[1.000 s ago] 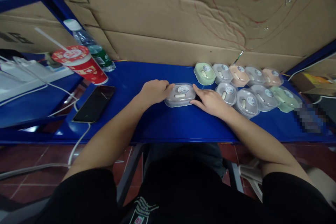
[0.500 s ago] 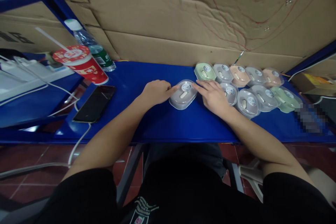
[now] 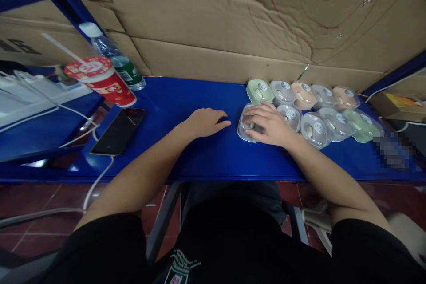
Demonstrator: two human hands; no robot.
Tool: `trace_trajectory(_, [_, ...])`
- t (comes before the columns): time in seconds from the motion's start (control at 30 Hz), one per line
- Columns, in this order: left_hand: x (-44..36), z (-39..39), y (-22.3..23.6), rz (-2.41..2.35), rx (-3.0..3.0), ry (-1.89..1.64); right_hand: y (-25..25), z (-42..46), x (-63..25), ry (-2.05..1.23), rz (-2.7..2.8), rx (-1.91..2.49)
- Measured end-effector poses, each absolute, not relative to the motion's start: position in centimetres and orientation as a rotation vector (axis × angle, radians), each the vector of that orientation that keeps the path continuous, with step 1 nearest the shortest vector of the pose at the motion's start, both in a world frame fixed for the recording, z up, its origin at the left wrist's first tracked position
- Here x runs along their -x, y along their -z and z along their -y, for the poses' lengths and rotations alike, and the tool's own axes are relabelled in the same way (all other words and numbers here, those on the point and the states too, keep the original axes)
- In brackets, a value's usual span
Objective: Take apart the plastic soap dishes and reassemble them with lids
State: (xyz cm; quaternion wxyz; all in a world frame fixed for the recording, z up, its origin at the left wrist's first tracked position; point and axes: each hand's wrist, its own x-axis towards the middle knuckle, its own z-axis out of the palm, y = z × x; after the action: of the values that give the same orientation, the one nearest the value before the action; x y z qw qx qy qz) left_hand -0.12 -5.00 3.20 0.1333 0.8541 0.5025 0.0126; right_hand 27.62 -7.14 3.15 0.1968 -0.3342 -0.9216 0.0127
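My right hand (image 3: 269,125) lies over a clear grey oval plastic case (image 3: 243,129) on the blue table (image 3: 199,151), fingers curled across its top, pressing it beside the front row of cases. My left hand (image 3: 205,122) rests on the table to the left of that case, apart from it, fingers loosely curled and one finger pointing right, holding nothing. Two rows of similar cases stand to the right: a green case (image 3: 259,90), grey ones (image 3: 282,92) and peach ones (image 3: 303,94) at the back, more grey cases (image 3: 313,129) in front.
A black phone (image 3: 119,129) on a white cable lies at the table's left. A red paper cup (image 3: 101,80) with a straw and a water bottle (image 3: 115,58) stand behind it. Cardboard (image 3: 266,17) lines the back wall. A white power strip (image 3: 29,93) sits far left.
The grey case slid right from the middle of the table to the group of cases under my right hand. My left hand let go of it and stayed behind.
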Motion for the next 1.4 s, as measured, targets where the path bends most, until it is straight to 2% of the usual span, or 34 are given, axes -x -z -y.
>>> trace_trajectory(0.53, [0.5, 4.9, -2.8, -1.372, -2.491, 0.052, -3.4, 6.6, -28.3, -0.078, 2.589, 0.938])
trace_trajectory(0.83, [0.6, 4.8, -2.6, -1.365, -2.515, 0.051, -3.2, 7.3, -28.3, 0.136, 2.683, 1.195])
trace_trajectory(0.93, [0.6, 4.7, -2.6, -1.372, -2.523, 0.062, -3.1, 7.2, -28.5, 0.065, 2.716, 1.219])
trace_trajectory(1.13, [0.6, 4.8, -2.7, -1.365, -2.53, 0.055, -2.4, 6.8, -28.3, -0.111, 2.723, 0.957])
trace_trajectory(1.4, [0.6, 4.6, -2.4, -1.37, -2.533, 0.06, -1.0, 6.4, -28.1, -0.261, 2.498, 0.808])
